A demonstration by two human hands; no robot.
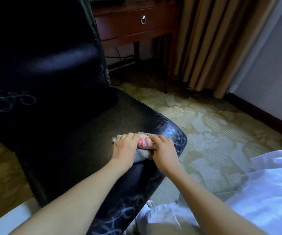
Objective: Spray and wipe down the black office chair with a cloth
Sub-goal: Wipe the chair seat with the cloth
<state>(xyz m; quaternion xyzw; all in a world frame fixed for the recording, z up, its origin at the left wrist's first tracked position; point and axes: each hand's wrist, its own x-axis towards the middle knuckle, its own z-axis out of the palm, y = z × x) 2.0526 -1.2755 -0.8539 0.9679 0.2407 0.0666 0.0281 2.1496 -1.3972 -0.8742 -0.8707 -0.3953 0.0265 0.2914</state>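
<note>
The black office chair fills the left half of the head view, its seat (72,138) in front of me and its tall backrest (40,53) behind. A bunched cloth (144,143), grey-beige with a pink-red patch, lies on the seat near its right front corner. My left hand (124,149) lies on the cloth's left part, fingers curled over it. My right hand (164,150) grips the cloth's right end. Both hands hold it down against the seat. No spray bottle is in view.
A dark wooden desk with a ring-pull drawer (131,22) stands behind the chair. Beige curtains (209,44) hang at the right, above patterned carpet (209,133). White fabric (269,192) lies at the lower right, and a white edge (9,219) at the lower left.
</note>
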